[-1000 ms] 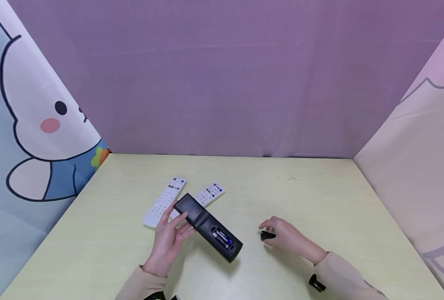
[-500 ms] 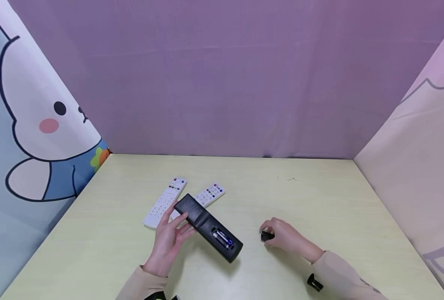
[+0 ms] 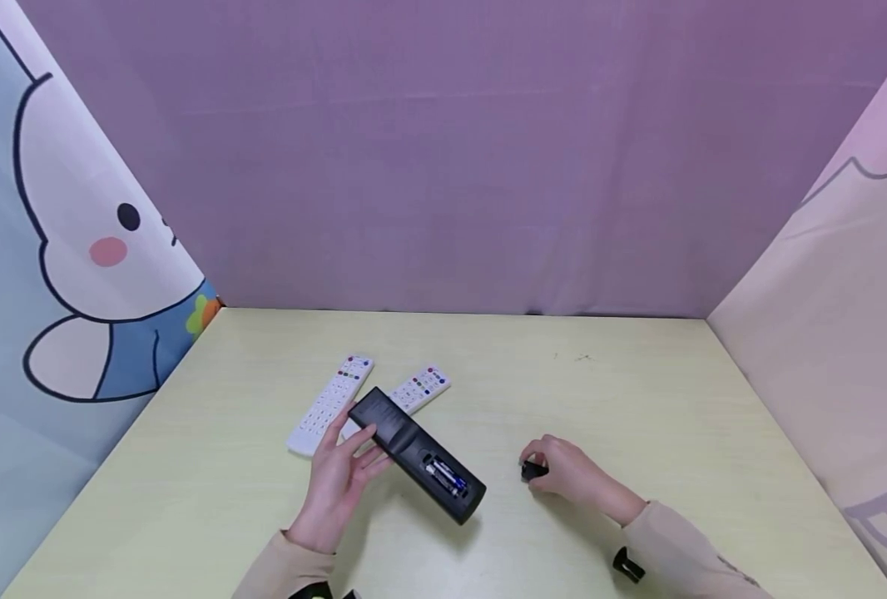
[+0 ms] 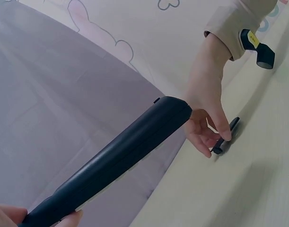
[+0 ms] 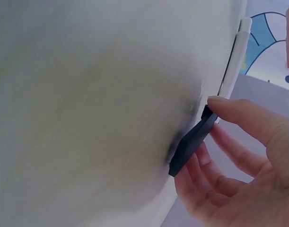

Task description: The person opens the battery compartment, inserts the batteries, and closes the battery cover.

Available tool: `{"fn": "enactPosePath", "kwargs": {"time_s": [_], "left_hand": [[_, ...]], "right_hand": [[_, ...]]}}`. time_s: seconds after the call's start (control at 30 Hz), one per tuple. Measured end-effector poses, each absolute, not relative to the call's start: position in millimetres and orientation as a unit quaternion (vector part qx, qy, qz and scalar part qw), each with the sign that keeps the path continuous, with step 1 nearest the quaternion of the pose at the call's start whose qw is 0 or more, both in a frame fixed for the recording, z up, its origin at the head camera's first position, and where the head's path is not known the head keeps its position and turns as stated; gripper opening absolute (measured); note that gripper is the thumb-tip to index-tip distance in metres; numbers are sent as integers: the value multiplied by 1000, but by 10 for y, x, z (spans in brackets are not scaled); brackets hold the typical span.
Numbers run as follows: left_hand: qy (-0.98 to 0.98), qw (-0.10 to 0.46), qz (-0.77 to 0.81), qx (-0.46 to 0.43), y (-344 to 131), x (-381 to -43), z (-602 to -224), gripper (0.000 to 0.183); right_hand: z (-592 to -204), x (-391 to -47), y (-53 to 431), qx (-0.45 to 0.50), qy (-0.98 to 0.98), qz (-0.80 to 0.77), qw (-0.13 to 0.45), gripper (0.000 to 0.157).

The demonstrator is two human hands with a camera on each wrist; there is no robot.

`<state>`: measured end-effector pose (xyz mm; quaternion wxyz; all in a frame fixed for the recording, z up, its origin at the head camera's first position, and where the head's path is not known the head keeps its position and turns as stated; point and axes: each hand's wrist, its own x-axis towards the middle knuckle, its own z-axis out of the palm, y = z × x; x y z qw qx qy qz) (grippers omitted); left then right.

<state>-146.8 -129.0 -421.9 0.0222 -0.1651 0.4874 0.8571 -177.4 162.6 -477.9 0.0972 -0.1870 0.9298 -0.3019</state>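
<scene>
A black remote control (image 3: 406,445) is tilted above the table, its back facing up. My left hand (image 3: 331,491) grips it by the far end, thumb on the back. At the near end its battery compartment lies uncovered, with batteries (image 3: 443,474) inside. To the right, my right hand (image 3: 567,470) pinches a small black battery cover (image 5: 194,142) between thumb and fingers, close to the tabletop. In the left wrist view that cover (image 4: 224,137) appears at or just above the surface; whether it touches I cannot tell.
Two white remote controls lie behind the left hand: one at the left (image 3: 331,403), the other (image 3: 421,387) partly hidden by the black remote. The pale wooden table (image 3: 638,399) meets a purple backdrop (image 3: 443,166) at the back and printed cloth panels at both sides.
My right hand has shifted very slightly, and the battery cover in it has turned a little. The left hand and the black remote have hardly moved.
</scene>
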Motion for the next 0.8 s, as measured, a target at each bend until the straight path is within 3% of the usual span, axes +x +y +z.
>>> {"fn": "enactPosePath", "kwargs": {"time_s": [0.3, 0.8], "left_hand": [[484, 19, 859, -165, -1286, -1472, -4216, 63], [487, 18, 858, -161, -1275, -1470, -4202, 62]], "right_hand": [[-4701, -1752, 1608, -178, 914, -356, 81, 31], [-4544, -1666, 1476, -206, 885, -416, -30, 32]]}}
